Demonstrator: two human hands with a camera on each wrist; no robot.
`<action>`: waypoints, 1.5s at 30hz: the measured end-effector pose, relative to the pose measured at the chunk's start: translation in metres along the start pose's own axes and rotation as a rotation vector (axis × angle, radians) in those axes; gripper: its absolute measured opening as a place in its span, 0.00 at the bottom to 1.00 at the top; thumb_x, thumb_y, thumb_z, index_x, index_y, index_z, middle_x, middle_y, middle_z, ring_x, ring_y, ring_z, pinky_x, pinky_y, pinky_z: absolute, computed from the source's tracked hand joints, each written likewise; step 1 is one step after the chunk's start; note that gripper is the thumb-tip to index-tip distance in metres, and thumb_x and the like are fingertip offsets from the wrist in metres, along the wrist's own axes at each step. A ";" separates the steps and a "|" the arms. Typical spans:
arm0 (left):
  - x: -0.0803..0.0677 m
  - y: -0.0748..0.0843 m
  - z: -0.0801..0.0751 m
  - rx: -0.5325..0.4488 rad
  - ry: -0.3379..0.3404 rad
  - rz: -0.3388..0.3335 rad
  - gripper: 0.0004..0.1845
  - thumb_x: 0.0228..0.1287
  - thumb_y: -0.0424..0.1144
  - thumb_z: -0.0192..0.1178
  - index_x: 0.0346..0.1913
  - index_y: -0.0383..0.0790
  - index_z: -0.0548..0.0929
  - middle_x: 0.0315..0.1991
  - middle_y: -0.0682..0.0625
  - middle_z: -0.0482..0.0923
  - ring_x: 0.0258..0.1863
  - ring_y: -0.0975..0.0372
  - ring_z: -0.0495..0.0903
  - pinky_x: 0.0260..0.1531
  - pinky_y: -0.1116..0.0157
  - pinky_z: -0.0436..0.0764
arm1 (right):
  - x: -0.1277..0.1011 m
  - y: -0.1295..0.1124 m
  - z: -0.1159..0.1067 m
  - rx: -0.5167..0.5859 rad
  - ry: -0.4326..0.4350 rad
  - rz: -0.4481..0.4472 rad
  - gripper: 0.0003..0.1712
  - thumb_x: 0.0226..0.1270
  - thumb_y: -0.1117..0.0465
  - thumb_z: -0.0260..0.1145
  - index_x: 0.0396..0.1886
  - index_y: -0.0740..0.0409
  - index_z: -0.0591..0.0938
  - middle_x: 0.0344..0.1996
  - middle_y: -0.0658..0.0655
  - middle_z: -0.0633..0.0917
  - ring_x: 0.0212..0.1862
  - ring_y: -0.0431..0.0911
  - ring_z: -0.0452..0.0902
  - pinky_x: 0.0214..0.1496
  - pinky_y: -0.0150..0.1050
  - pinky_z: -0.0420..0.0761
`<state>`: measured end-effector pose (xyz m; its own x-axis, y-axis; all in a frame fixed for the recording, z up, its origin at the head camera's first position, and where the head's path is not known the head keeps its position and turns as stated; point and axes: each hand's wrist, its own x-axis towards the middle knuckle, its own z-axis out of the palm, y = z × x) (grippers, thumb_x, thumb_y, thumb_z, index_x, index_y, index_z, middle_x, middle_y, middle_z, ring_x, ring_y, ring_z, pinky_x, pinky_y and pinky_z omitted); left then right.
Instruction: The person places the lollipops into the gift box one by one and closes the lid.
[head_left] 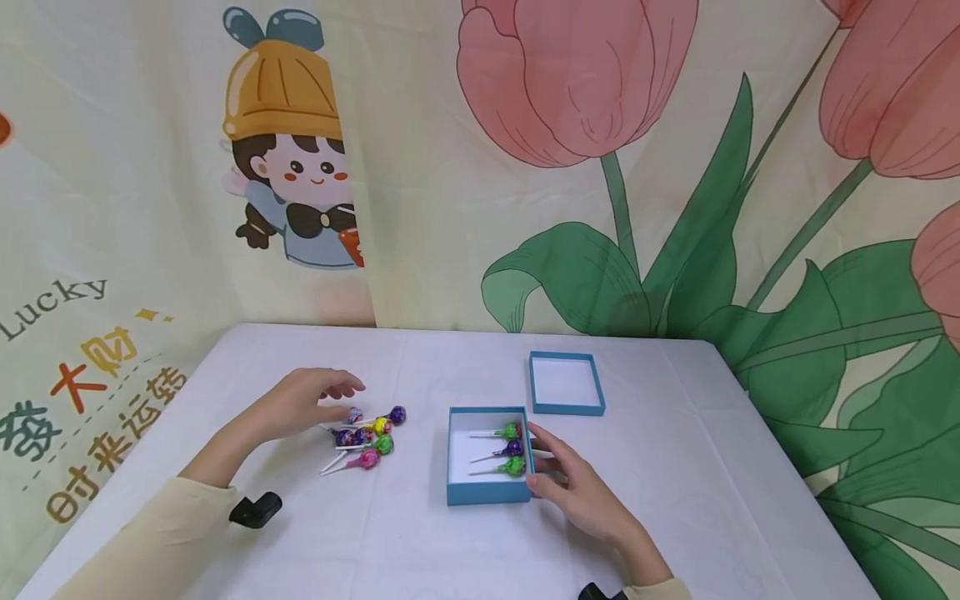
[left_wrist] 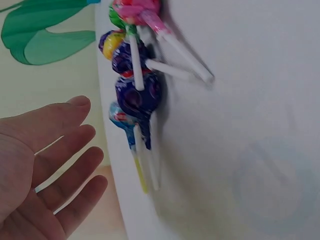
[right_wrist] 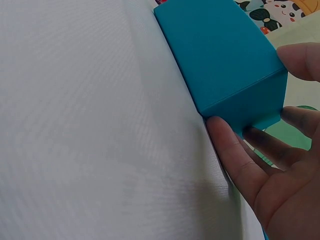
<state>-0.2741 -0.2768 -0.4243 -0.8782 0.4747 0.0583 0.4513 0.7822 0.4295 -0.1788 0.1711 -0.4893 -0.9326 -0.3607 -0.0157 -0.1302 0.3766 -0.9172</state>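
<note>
Left hand is hovering open-fingered over loose wrapped lollipops; right hand is steadying, fingers straight, the teal cardboard box at three o'clock. Next probably: pinching a stick.

A loose cluster of wrapped lollipops lies flat on the white counter, heads purple, yellow, green, pink and blue, white sticks mostly pointing toward the person. Right of it stands an open teal box with a white inside, holding 3 lollipops: green, purple, green, lying in a column, heads at the right wall, sticks pointing left.
</note>
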 end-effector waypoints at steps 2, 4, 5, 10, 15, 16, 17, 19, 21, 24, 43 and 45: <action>0.000 -0.005 0.001 -0.009 -0.010 -0.003 0.19 0.67 0.38 0.74 0.60 0.41 0.86 0.49 0.48 0.89 0.50 0.50 0.85 0.53 0.46 0.83 | 0.000 0.000 0.000 -0.003 0.000 -0.002 0.41 0.79 0.52 0.67 0.85 0.38 0.61 0.78 0.61 0.70 0.69 0.56 0.76 0.68 0.57 0.79; 0.000 -0.009 0.002 -0.015 -0.018 -0.002 0.19 0.68 0.38 0.74 0.60 0.41 0.86 0.49 0.49 0.89 0.49 0.50 0.85 0.53 0.46 0.84 | 0.000 0.000 0.000 -0.004 -0.001 -0.002 0.41 0.79 0.52 0.67 0.85 0.38 0.61 0.78 0.61 0.70 0.69 0.56 0.76 0.69 0.57 0.79; 0.000 -0.011 0.003 -0.017 -0.021 -0.001 0.19 0.68 0.38 0.74 0.59 0.41 0.86 0.48 0.50 0.89 0.49 0.51 0.85 0.53 0.46 0.84 | 0.000 0.000 0.000 -0.003 -0.001 -0.003 0.41 0.79 0.52 0.67 0.85 0.38 0.61 0.78 0.61 0.70 0.69 0.56 0.76 0.69 0.57 0.79; 0.001 -0.018 0.005 -0.012 -0.032 0.008 0.18 0.67 0.36 0.74 0.58 0.41 0.87 0.47 0.52 0.89 0.48 0.53 0.85 0.53 0.46 0.83 | 0.000 -0.001 0.000 -0.003 -0.003 -0.001 0.41 0.79 0.52 0.67 0.85 0.38 0.61 0.78 0.61 0.70 0.69 0.56 0.76 0.69 0.58 0.78; 0.003 -0.025 0.009 -0.002 -0.042 0.011 0.15 0.66 0.35 0.74 0.55 0.43 0.89 0.46 0.53 0.89 0.48 0.54 0.86 0.54 0.46 0.81 | 0.000 -0.001 0.000 -0.004 -0.003 -0.001 0.41 0.79 0.52 0.67 0.85 0.38 0.61 0.78 0.61 0.70 0.69 0.56 0.76 0.70 0.59 0.78; 0.003 -0.026 0.010 0.003 -0.046 0.013 0.15 0.66 0.36 0.74 0.55 0.43 0.89 0.46 0.54 0.89 0.48 0.54 0.86 0.54 0.46 0.81 | 0.000 -0.001 0.000 -0.004 -0.003 -0.001 0.41 0.79 0.52 0.67 0.85 0.38 0.61 0.78 0.61 0.70 0.69 0.56 0.76 0.70 0.59 0.78; 0.004 -0.027 0.011 0.007 -0.049 0.015 0.15 0.67 0.36 0.74 0.55 0.43 0.89 0.46 0.54 0.89 0.48 0.55 0.86 0.54 0.45 0.81 | 0.000 -0.001 0.000 -0.004 -0.003 -0.002 0.41 0.79 0.52 0.67 0.85 0.38 0.61 0.78 0.61 0.70 0.69 0.55 0.76 0.69 0.58 0.78; 0.005 -0.028 0.013 0.014 -0.058 0.013 0.15 0.67 0.36 0.73 0.55 0.44 0.89 0.46 0.55 0.89 0.48 0.56 0.86 0.55 0.46 0.81 | 0.000 -0.001 0.000 -0.001 -0.005 -0.004 0.41 0.79 0.52 0.67 0.85 0.38 0.61 0.78 0.61 0.70 0.69 0.56 0.76 0.69 0.58 0.79; 0.006 -0.029 0.014 0.018 -0.067 0.023 0.15 0.68 0.36 0.73 0.56 0.44 0.89 0.47 0.54 0.89 0.48 0.56 0.86 0.55 0.45 0.81 | 0.000 -0.001 0.000 -0.003 -0.005 -0.005 0.41 0.79 0.52 0.67 0.85 0.39 0.61 0.78 0.61 0.70 0.69 0.56 0.76 0.69 0.58 0.79; 0.007 -0.029 0.015 0.020 -0.077 0.032 0.14 0.69 0.35 0.72 0.56 0.44 0.89 0.48 0.53 0.90 0.48 0.56 0.86 0.55 0.44 0.81 | -0.001 -0.001 0.000 -0.009 -0.004 -0.005 0.41 0.79 0.52 0.67 0.85 0.39 0.61 0.78 0.61 0.70 0.69 0.56 0.77 0.69 0.58 0.78; 0.011 -0.021 0.014 0.031 -0.091 -0.010 0.11 0.70 0.36 0.71 0.53 0.46 0.90 0.37 0.60 0.86 0.36 0.65 0.78 0.43 0.59 0.80 | 0.000 -0.002 0.000 -0.016 0.009 0.002 0.41 0.79 0.51 0.67 0.85 0.37 0.62 0.78 0.60 0.70 0.69 0.55 0.76 0.70 0.59 0.78; 0.012 -0.020 0.012 0.031 -0.078 -0.008 0.11 0.70 0.36 0.71 0.53 0.46 0.90 0.37 0.60 0.85 0.36 0.64 0.78 0.42 0.59 0.80 | 0.000 -0.002 0.000 -0.014 0.009 0.003 0.41 0.79 0.51 0.67 0.85 0.37 0.62 0.78 0.60 0.70 0.69 0.55 0.76 0.70 0.59 0.77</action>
<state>-0.2915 -0.2824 -0.4434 -0.8672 0.4977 -0.0162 0.4502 0.7976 0.4015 -0.1785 0.1706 -0.4873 -0.9361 -0.3514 -0.0150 -0.1317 0.3896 -0.9115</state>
